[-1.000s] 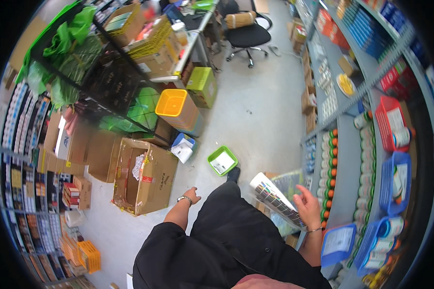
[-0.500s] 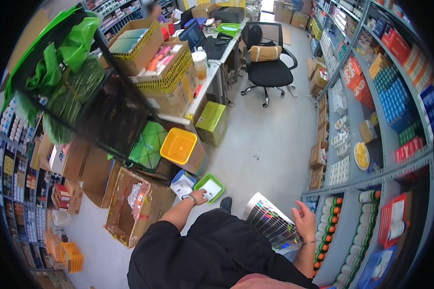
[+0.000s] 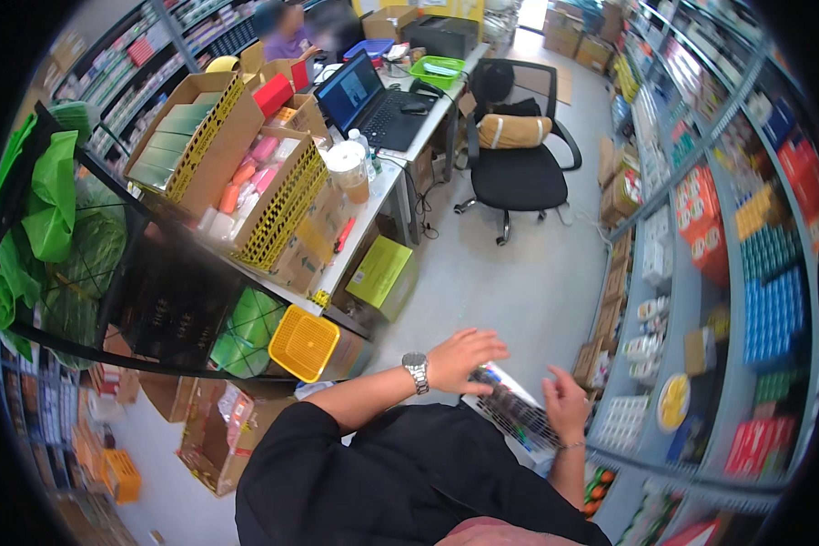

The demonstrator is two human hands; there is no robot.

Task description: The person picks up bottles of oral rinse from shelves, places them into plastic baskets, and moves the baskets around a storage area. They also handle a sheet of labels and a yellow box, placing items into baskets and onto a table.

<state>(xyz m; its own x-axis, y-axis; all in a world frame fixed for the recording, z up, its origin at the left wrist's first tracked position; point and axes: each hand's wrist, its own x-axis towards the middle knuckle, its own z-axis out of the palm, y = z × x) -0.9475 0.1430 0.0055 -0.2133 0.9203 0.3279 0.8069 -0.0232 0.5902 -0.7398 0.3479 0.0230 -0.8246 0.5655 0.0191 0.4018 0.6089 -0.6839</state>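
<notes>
Btwn the surface [image 3: 436,113] on the L & the shelf [image 3: 728,480] on the R, a wide strip of floor [image 3: 496,291] runs up to the chair [image 3: 519,178]. At its near end the sheet [image 3: 520,416] is held out at a slant, just L of the R hand [image 3: 566,402]; can't tell that grip. L hand [image 3: 467,358], fingers loosely spread, is at the sheet's upper end, contact unclear. Basket [image 3: 304,344] stands farther L; shelf edge is near the R hand.
</notes>
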